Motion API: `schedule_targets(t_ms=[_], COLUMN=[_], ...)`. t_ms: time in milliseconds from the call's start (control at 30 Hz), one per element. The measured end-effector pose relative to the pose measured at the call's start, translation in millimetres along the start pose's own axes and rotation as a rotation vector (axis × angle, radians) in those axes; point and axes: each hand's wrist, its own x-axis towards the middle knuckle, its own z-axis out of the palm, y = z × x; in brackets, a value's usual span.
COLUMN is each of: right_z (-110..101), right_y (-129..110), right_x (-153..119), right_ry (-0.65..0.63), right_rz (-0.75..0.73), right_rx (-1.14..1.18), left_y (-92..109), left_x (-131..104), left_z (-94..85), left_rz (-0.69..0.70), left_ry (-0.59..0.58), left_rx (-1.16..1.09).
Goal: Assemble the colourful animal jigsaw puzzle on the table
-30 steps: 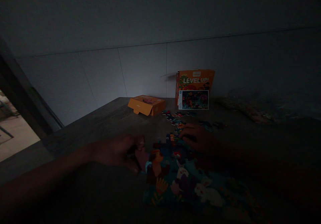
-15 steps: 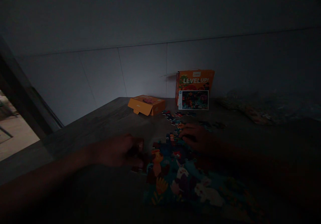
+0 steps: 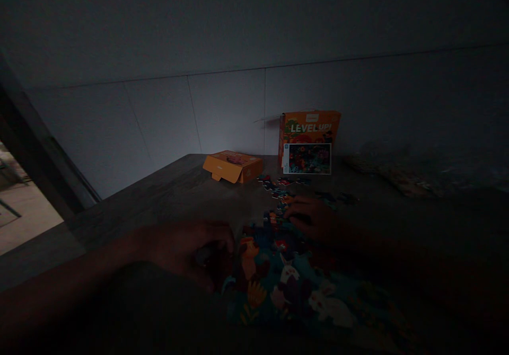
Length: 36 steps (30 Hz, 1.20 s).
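In dim light, a partly joined jigsaw puzzle (image 3: pixel 278 270) with rabbits, flowers and an orange animal lies on the dark table. At its left edge, my left hand (image 3: pixel 191 249) is closed with thumb and fingers around a dark reddish puzzle piece (image 3: pixel 218 265). The piece is beside or touching the joined part; I cannot tell which. My right hand (image 3: pixel 314 218) rests against the puzzle's upper part, its fingers bent and their tips on the pieces. Deep shadow hides much of that hand and forearm.
An orange box (image 3: pixel 233 165) with its flap open lies at the back. Behind the puzzle stands an orange "LEVEL UP!" box (image 3: pixel 310 127), a picture card (image 3: pixel 309 159) leaning on it. Loose pieces (image 3: pixel 348 198) lie right of centre; clear plastic bags (image 3: pixel 413 172) are further right.
My left hand has turned and come down around the reddish piece at the puzzle's left edge, its fingers moving slightly right. The right hand has barely moved.
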Motion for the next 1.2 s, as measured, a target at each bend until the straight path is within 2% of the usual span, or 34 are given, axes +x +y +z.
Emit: schedule_targets(t_ms=[133,367,500,633,833,1200], right_z=[-0.2,0.3,1.3,1.1,0.2,2.4], right_y=[0.0,0.5,1.4,1.0,1.0,3.3], right_x=[0.6,0.1,-0.7,-0.8,-0.3,-1.2], right_ry=[0.003,0.004,0.004,0.006,-0.011,-0.028], right_rz=[-0.005,0.003,0.015,0.009,0.005,0.023], right_rx=[0.0,0.003,-0.004,-0.006,-0.008,0.003], left_y=[2.5,20.3,24.3,20.0,17.1,1.4], left_x=[-0.4,-0.6,-0.8,-1.1,-0.6,2.2], left_z=[0.4,-6.7,-8.7,-7.0,-6.4,-4.1], left_rz=[-0.023,0.116,0.178,0.114,0.139,-0.077], left_ry=[0.001,-0.123,-0.123,-0.088,-0.077,0.024], left_rx=[-0.03,-0.126,-0.114,-0.115,-0.054,0.027])
